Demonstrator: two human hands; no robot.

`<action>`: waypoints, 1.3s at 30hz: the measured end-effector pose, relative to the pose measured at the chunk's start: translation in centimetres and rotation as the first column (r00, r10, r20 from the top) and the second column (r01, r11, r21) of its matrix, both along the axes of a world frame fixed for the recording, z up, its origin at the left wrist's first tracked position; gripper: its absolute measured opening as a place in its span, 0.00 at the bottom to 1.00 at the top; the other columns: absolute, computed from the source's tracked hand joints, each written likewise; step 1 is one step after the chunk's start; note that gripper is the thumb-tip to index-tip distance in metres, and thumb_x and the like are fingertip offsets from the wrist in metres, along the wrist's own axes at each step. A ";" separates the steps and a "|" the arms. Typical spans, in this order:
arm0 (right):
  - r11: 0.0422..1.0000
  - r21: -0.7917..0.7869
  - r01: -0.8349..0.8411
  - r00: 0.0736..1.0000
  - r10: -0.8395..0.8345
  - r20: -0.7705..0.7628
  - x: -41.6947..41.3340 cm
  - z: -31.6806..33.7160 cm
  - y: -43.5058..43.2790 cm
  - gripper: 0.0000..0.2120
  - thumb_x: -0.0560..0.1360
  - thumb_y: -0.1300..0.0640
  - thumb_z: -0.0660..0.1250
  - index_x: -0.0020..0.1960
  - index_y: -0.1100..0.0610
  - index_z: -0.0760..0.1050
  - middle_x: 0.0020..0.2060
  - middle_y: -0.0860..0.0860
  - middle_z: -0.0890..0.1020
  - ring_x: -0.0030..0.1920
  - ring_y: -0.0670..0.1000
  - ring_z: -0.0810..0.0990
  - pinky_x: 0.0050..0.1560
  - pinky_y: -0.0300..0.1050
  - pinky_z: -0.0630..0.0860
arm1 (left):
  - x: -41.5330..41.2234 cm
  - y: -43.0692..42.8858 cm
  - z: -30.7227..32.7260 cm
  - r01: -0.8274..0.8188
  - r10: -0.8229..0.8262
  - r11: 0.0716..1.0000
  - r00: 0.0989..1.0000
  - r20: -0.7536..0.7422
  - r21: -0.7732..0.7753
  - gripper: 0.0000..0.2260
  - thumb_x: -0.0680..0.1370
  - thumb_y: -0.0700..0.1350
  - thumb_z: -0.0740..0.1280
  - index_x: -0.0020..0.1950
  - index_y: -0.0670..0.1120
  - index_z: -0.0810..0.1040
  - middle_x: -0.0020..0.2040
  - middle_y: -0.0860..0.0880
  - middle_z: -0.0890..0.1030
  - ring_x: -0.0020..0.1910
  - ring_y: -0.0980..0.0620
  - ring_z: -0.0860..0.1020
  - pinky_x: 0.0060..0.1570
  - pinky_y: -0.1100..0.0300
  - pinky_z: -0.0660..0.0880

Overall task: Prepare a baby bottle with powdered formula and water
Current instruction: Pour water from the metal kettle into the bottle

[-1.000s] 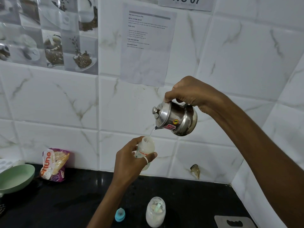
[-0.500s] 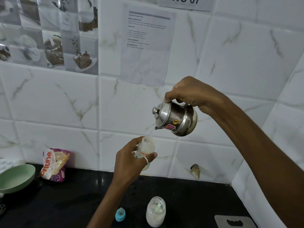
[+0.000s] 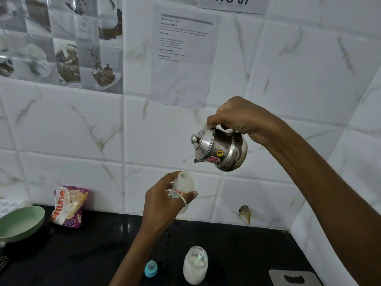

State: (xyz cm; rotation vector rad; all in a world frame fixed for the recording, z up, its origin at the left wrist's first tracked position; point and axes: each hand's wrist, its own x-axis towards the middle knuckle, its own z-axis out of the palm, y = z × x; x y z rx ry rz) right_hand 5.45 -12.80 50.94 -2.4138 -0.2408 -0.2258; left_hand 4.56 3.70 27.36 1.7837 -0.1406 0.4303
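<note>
My left hand [image 3: 162, 205] grips a white baby bottle [image 3: 184, 185] with red lettering, held upright above the counter, its neck uncapped. My right hand [image 3: 241, 116] holds a small steel kettle [image 3: 220, 150] by its top handle, tilted left. A thin stream of water [image 3: 189, 169] runs from the spout into the bottle's mouth. On the black counter below stand a clear jar of white powder [image 3: 195, 265] with a pale green scoop inside, and a blue bottle cap with teat [image 3: 151, 268].
A pale green bowl [image 3: 20, 222] sits at the left edge, with a purple and white snack packet [image 3: 69, 206] against the tiled wall. A grey metal plate [image 3: 292, 278] lies at the front right. The wall corner closes in on the right.
</note>
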 end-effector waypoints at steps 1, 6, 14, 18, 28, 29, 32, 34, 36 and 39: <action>1.000 0.004 -0.004 1.000 0.004 0.000 0.0 0.0 0.0 0.14 0.68 0.56 0.75 0.35 0.57 0.69 0.29 0.50 0.64 0.32 0.50 0.61 0.33 0.46 0.58 | 0.0 0.0 0.0 0.001 -0.002 1.000 1.000 -0.004 -0.003 0.29 0.68 0.53 0.83 0.68 0.53 0.80 0.62 0.55 0.83 0.60 0.52 0.80 0.55 0.64 0.77; 1.000 0.030 -0.006 1.000 0.006 0.001 0.3 -0.3 -0.3 0.19 0.68 0.56 0.75 0.31 0.54 0.65 0.30 0.51 0.64 0.33 0.51 0.62 0.34 0.46 0.58 | 0.0 -0.2 0.1 0.002 -0.002 1.000 1.000 -0.002 -0.001 0.30 0.68 0.53 0.83 0.68 0.52 0.80 0.62 0.54 0.83 0.60 0.51 0.80 0.57 0.59 0.78; 0.982 0.188 0.000 1.000 0.000 0.001 0.7 -2.8 -1.7 0.17 0.68 0.57 0.75 0.32 0.55 0.68 0.29 0.51 0.65 0.33 0.50 0.66 0.35 0.45 0.60 | -0.1 -0.2 0.4 0.014 -0.014 1.000 1.000 -0.002 -0.003 0.30 0.69 0.53 0.82 0.69 0.52 0.79 0.62 0.55 0.82 0.60 0.53 0.80 0.53 0.65 0.75; 0.946 0.319 0.051 0.998 -0.040 -0.039 0.6 -5.0 -2.7 0.11 0.70 0.56 0.75 0.38 0.57 0.73 0.30 0.51 0.67 0.23 0.43 0.65 0.31 0.43 0.60 | -0.2 -0.3 0.8 0.022 -0.022 1.000 1.000 0.002 -0.016 0.29 0.69 0.52 0.82 0.68 0.53 0.80 0.61 0.56 0.82 0.59 0.54 0.80 0.53 0.65 0.76; 0.562 0.802 0.204 0.976 -0.049 -0.213 0.2 -12.5 -5.2 0.18 0.73 0.56 0.72 0.29 0.51 0.67 0.25 0.47 0.63 0.23 0.45 0.56 0.22 0.38 0.52 | -0.5 -0.4 1.5 0.051 -0.050 0.997 0.999 0.014 -0.050 0.25 0.69 0.51 0.82 0.64 0.56 0.81 0.57 0.61 0.83 0.57 0.60 0.80 0.51 0.66 0.76; 0.517 0.830 0.211 0.974 -0.043 -0.221 0.1 -13.1 -5.4 0.20 0.74 0.56 0.72 0.28 0.50 0.67 0.25 0.47 0.63 0.23 0.45 0.55 0.21 0.38 0.52 | -0.5 -0.5 1.5 0.054 -0.053 0.997 0.999 0.012 -0.048 0.24 0.69 0.51 0.82 0.63 0.56 0.80 0.57 0.62 0.83 0.57 0.61 0.80 0.51 0.67 0.76; 0.421 0.882 0.213 0.975 -0.039 -0.217 0.0 -14.3 -6.1 0.21 0.74 0.56 0.70 0.27 0.50 0.66 0.24 0.46 0.63 0.22 0.44 0.55 0.20 0.37 0.53 | -0.5 -0.7 1.4 0.055 -0.055 0.998 0.998 0.007 -0.040 0.23 0.69 0.50 0.82 0.61 0.60 0.79 0.55 0.65 0.81 0.55 0.63 0.80 0.50 0.69 0.74; 0.384 0.900 0.207 0.978 -0.046 -0.205 0.0 -14.7 -6.5 0.20 0.75 0.56 0.70 0.27 0.51 0.66 0.24 0.46 0.63 0.22 0.44 0.55 0.19 0.37 0.53 | -0.5 -0.9 1.4 0.051 -0.051 0.998 0.999 0.005 -0.034 0.23 0.69 0.50 0.82 0.59 0.62 0.78 0.54 0.67 0.81 0.54 0.65 0.79 0.50 0.69 0.74; 0.363 0.910 0.199 0.980 -0.054 -0.192 0.0 -14.9 -6.9 0.20 0.75 0.56 0.70 0.28 0.51 0.65 0.23 0.46 0.63 0.22 0.44 0.55 0.20 0.37 0.53 | -0.3 -1.1 1.3 0.052 -0.052 0.998 0.999 0.000 -0.031 0.23 0.69 0.51 0.82 0.59 0.62 0.77 0.54 0.67 0.80 0.54 0.64 0.79 0.50 0.68 0.74; 0.342 0.919 0.198 0.980 -0.071 -0.185 0.0 -15.4 -7.7 0.20 0.75 0.56 0.70 0.28 0.51 0.66 0.23 0.46 0.63 0.22 0.44 0.55 0.20 0.37 0.53 | 0.0 -1.5 1.1 0.056 -0.057 0.998 0.998 -0.004 -0.021 0.24 0.69 0.51 0.82 0.60 0.62 0.77 0.54 0.65 0.80 0.54 0.62 0.79 0.50 0.67 0.74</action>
